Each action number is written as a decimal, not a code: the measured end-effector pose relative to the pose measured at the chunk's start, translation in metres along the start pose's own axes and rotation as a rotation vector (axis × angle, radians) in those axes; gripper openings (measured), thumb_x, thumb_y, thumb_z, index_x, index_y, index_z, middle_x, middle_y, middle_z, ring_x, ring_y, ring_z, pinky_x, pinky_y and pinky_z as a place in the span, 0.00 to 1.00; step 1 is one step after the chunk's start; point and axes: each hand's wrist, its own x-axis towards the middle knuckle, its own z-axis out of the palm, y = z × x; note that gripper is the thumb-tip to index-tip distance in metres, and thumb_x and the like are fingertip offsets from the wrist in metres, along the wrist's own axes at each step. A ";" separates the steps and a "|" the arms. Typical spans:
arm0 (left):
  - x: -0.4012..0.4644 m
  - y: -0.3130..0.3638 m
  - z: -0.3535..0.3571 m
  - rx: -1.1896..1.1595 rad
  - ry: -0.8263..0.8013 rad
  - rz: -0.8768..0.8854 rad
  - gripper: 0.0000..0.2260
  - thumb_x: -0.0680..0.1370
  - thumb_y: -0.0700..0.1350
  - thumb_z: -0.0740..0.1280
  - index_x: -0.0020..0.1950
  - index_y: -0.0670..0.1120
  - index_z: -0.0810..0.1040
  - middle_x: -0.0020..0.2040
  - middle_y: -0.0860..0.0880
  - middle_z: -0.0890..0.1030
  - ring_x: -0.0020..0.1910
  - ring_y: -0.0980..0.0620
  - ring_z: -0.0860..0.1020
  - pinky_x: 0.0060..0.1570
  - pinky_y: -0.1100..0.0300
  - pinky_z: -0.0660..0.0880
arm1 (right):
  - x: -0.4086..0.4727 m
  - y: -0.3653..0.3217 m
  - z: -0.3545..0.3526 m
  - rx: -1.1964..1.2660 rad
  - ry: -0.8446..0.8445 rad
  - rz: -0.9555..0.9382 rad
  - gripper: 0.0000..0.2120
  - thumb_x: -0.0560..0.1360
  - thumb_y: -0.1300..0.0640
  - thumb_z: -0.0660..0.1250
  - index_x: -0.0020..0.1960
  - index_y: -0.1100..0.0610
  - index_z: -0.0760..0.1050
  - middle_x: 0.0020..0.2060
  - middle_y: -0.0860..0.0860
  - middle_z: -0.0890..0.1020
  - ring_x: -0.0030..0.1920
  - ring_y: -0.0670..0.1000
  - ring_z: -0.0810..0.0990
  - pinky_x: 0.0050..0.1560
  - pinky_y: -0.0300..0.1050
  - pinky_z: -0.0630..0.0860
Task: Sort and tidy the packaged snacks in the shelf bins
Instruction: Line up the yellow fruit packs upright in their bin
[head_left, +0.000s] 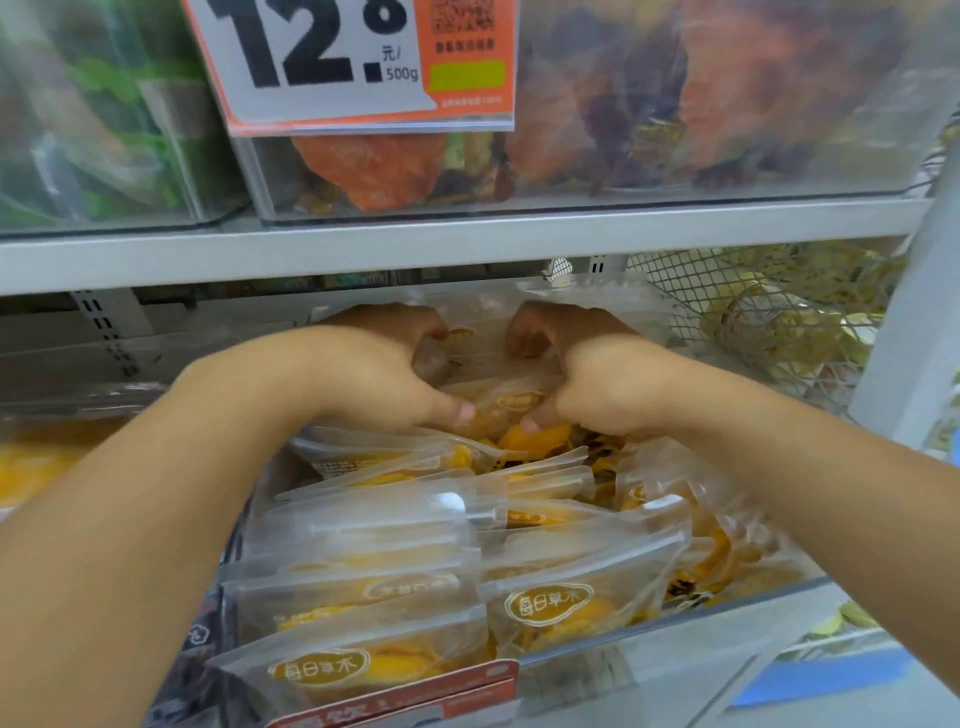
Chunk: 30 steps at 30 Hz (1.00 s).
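Closest to us, rows of clear plastic snack bags with yellow dried fruit inside (353, 670) are standing in the see-through plastic shelf bin (675, 634), packed close and leaning back. These bags are probably light and soft, and the shiny plastic is likely slippery. The fruit inside may bend, so squeezing hard is not a good idea. The flat sealed top edge of each bag looks like the best place to take hold.

Farther in, the left hand (384, 374) and the right hand (587, 379) are reaching to the back of the bin. Both are curling their fingers and thumbs around one snack bag at the back (498, 400), gripping it from each side.

Above them, the grey metal shelf board (363, 249) is carrying more clear bins, and a big white and orange price sign (358, 62) is hanging there.
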 end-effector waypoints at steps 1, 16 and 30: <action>0.002 0.001 0.004 -0.044 0.032 0.022 0.37 0.72 0.63 0.72 0.76 0.58 0.61 0.72 0.55 0.70 0.67 0.51 0.72 0.64 0.59 0.68 | -0.001 -0.001 0.000 0.022 0.010 0.030 0.36 0.62 0.55 0.83 0.62 0.46 0.65 0.57 0.49 0.76 0.55 0.52 0.77 0.51 0.46 0.77; 0.004 0.005 0.008 0.005 0.113 -0.011 0.38 0.69 0.66 0.73 0.75 0.58 0.65 0.72 0.53 0.70 0.67 0.49 0.72 0.60 0.59 0.70 | -0.006 -0.006 -0.013 -0.122 -0.081 0.138 0.61 0.60 0.37 0.81 0.80 0.52 0.49 0.74 0.53 0.67 0.71 0.55 0.68 0.65 0.46 0.70; 0.007 0.005 0.009 -0.216 0.079 -0.018 0.48 0.60 0.70 0.74 0.76 0.57 0.62 0.72 0.55 0.71 0.63 0.52 0.73 0.64 0.56 0.71 | 0.003 -0.004 -0.022 0.125 -0.133 0.067 0.37 0.65 0.27 0.67 0.69 0.41 0.66 0.59 0.39 0.75 0.54 0.42 0.74 0.51 0.35 0.69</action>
